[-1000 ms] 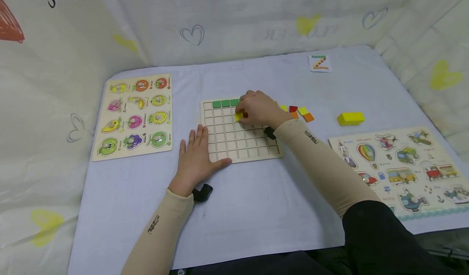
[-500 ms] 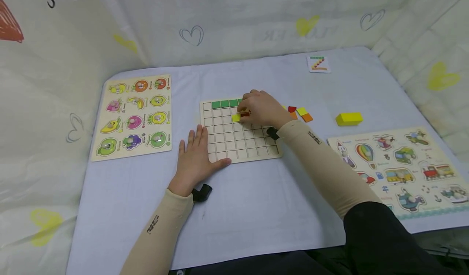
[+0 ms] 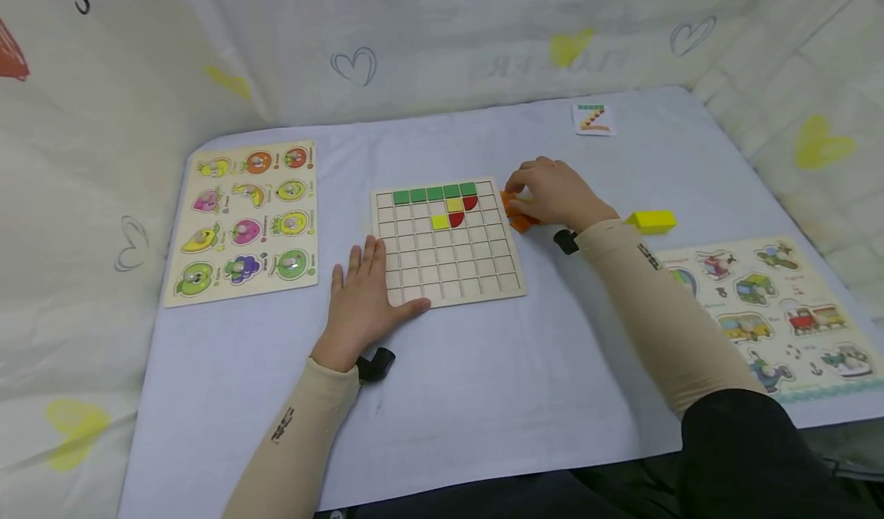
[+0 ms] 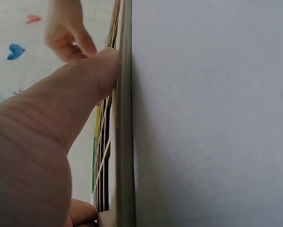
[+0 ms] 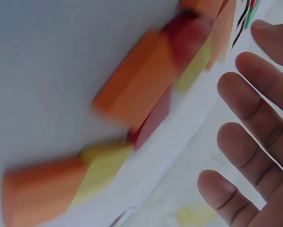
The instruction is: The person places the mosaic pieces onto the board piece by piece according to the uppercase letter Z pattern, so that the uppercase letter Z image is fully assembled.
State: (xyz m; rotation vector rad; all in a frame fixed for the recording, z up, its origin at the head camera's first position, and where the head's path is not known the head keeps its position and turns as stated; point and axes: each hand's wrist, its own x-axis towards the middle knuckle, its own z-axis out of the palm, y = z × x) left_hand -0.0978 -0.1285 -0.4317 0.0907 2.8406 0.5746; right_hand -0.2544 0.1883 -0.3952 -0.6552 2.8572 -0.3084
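Observation:
My left hand [image 3: 362, 304] lies with fingers spread at the lower left corner of a wooden grid board [image 3: 449, 262]. Its thumb rests along the board's near edge, also seen in the left wrist view. Several green square tiles [image 3: 435, 193] fill part of the top row. Below them, two yellow squares [image 3: 440, 222] each sit beside a red rounded tile [image 3: 456, 219]. To the right of the board, my right hand [image 3: 555, 196] hovers over loose pieces and partly hides them. Its fingers are extended and hold nothing in the right wrist view, near orange tiles [image 5: 137, 78], yellow tiles [image 5: 103, 170] and red ones.
A small pattern card [image 3: 594, 120] lies at the back. A yellow block [image 3: 651, 222] stands right of my right hand. A fruit puzzle board [image 3: 242, 219] is at the left, and a vehicle puzzle board [image 3: 780, 319] at the right, partly under my right forearm.
My right hand has let go of the red tile beside the lower yellow square and moved right, off the board to the loose pieces. My left hand stays in place.

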